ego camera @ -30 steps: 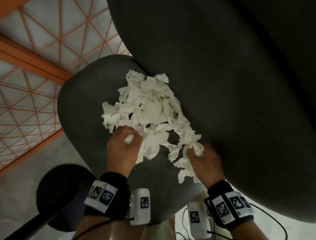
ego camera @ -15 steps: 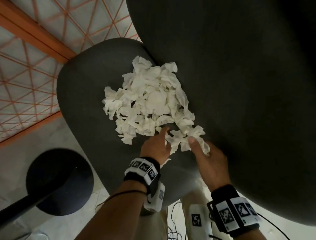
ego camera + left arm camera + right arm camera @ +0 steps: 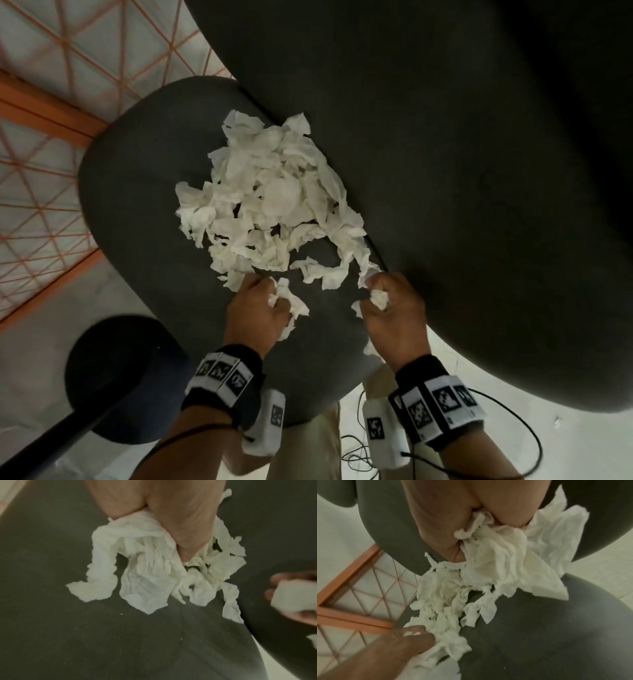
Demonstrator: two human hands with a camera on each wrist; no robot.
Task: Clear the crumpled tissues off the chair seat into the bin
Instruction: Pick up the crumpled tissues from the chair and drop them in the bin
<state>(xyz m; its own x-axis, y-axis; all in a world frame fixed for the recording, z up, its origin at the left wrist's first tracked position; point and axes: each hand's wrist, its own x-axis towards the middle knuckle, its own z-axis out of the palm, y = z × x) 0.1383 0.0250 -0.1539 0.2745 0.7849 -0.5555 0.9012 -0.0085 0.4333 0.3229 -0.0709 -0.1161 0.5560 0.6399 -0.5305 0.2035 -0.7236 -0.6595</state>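
A heap of white crumpled tissues lies on the dark grey chair seat, against the chair back. At the heap's near edge my left hand grips a bunch of tissues in its curled fingers; strips hang from the fist. A little to the right, my right hand holds another wad, squeezed in its fist beside the chair back. Both hands sit just above the seat. The black round bin stands on the floor at the lower left.
An orange metal grid frame stands to the left of the chair. A dark pole crosses the bin's near side. Pale floor shows around the chair, with thin black cables near my legs.
Both hands went from reaching into the heap's near edge with fingers out to closed fists full of tissue, pulled slightly back toward me. The heap's near edge has thinned.
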